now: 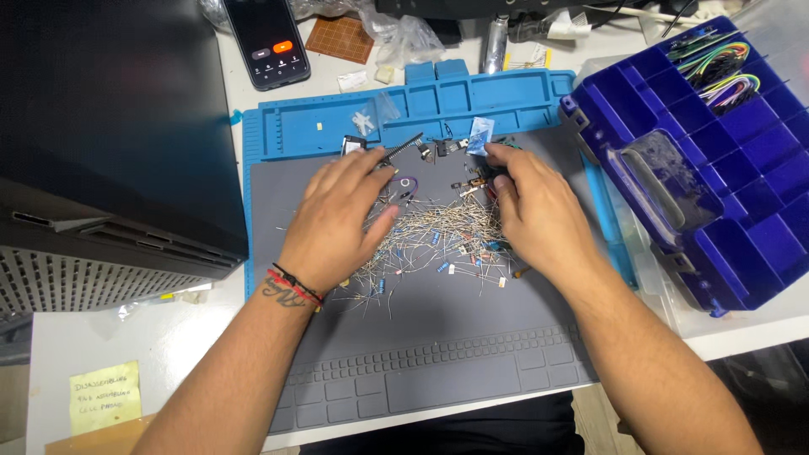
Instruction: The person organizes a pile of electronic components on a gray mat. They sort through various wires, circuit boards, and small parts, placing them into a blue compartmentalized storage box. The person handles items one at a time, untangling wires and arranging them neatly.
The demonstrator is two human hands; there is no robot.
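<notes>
Left hand [341, 215] laid palm-down, fingers spread, nothing gripped, on pile of loose wire-leaded components [438, 236]. Right hand [531, 206] curled at pile's far edge, fingertips apparently pinched on small dark part [482, 179]; grip partly hidden. Pile spread mid grey work mat [438, 371]. Blue compartment organiser [716, 177] seen right, phone [266, 38] behind.

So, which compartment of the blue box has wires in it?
Only the compartments at the far corner of the blue box hold coloured wires; the others look empty.
</notes>
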